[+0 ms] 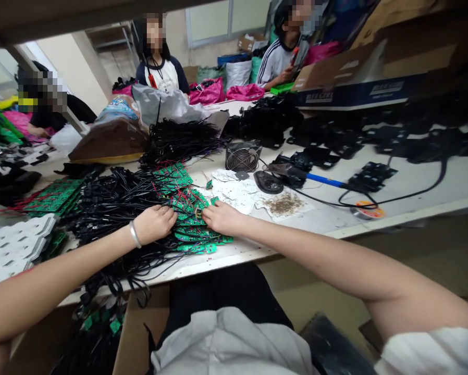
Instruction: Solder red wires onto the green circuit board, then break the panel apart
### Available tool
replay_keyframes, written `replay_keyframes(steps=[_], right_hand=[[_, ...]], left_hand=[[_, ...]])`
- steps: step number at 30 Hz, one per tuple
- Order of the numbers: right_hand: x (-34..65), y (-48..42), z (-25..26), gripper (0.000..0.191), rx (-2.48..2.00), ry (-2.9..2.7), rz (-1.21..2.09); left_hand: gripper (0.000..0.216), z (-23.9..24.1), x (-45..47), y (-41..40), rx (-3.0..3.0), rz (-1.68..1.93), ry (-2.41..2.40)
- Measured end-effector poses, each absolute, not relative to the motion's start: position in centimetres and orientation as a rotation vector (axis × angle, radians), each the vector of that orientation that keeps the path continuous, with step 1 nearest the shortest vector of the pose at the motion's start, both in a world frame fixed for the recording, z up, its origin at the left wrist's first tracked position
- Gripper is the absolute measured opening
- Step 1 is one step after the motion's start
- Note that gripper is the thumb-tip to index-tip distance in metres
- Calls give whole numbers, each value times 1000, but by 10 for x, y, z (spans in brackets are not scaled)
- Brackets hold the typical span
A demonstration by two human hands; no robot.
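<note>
Green circuit boards lie in overlapping rows near the table's front edge, with thin wires on them. My left hand is at their left side, fingers curled in and fingertips hidden among boards and black cables. From the right, my right hand has its thumb and fingers pinched at the edge of a board in the pile. A big heap of black cables spreads under and left of my left hand. What my left fingers hold, if anything, cannot be made out.
A soldering iron with a blue handle rests right of a small fan. A solder spool sits near the front edge. White perforated trays stand at left. Black parts and a cardboard box lie behind. Several people are across the table.
</note>
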State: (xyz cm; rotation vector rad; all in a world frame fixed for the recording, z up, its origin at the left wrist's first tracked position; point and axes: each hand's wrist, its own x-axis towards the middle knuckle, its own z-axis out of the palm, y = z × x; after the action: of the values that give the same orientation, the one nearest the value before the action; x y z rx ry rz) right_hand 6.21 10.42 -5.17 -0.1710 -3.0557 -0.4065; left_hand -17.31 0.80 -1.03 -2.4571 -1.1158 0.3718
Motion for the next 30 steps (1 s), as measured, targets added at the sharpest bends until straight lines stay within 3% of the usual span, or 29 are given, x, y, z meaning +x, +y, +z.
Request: replay_keyframes(steps=[5, 10, 24, 30], right_hand=[[57, 94, -44, 28, 28, -3096, -529], [54, 83, -42, 32, -68, -3048, -644], [41, 93, -26, 28, 182, -3235, -496], [42, 90, -25, 27, -68, -3198, -484]], left_hand=[[21, -10, -168, 12, -2500, 533, -962], [22, -7, -159, 16, -2506, 605, -975], [19, 3, -156, 19, -2568, 734, -1024], [13, 8, -170, 25, -2625, 700, -1207]])
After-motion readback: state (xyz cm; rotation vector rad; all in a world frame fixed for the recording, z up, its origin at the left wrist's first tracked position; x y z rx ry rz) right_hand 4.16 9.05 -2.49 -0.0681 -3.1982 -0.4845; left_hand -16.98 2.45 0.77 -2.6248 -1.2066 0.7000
